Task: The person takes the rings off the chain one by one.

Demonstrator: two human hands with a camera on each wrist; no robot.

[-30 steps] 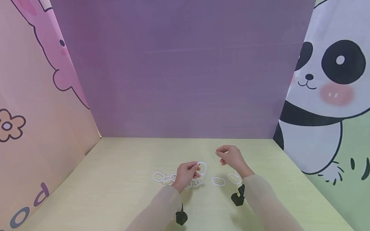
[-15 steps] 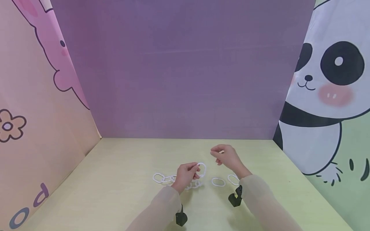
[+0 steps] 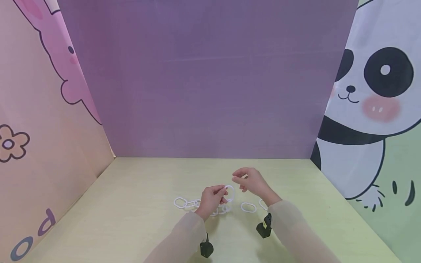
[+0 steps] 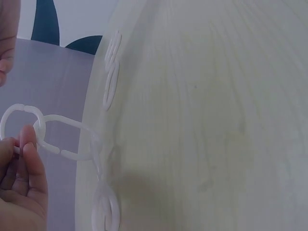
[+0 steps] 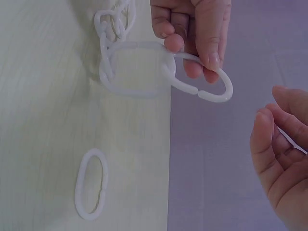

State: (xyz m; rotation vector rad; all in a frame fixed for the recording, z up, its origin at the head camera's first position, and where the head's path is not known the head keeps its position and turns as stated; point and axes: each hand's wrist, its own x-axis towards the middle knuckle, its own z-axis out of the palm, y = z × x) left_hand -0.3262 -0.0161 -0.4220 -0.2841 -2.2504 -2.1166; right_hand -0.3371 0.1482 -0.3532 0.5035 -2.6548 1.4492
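In the head view my left hand (image 3: pixel 212 199) pinches a white plastic chain link (image 5: pixel 226 91) between thumb and fingertips. That oval link has a small split in its side and hooks through another link (image 5: pixel 130 94). From there the white chain (image 4: pixel 106 207) hangs down onto the table, partly hidden behind the left hand. My right hand (image 3: pixel 251 181) hovers just right of and above the pinched link, its fingers loosely bent and thumb apart from them. No link shows clearly between its fingertips.
A loose white link (image 3: pixel 248 207) lies on the pale table (image 3: pixel 131 226), right of the chain. More loose links (image 4: pixel 111 72) lie beyond it, partly behind the right wrist. A purple wall (image 3: pixel 210 91) stands at the back, with printed panels on both sides.
My right hand has moved left toward the pinched link, dipping slightly. The left hand stays nearly still with the link, and the loose links at right are now more covered by the right wrist.
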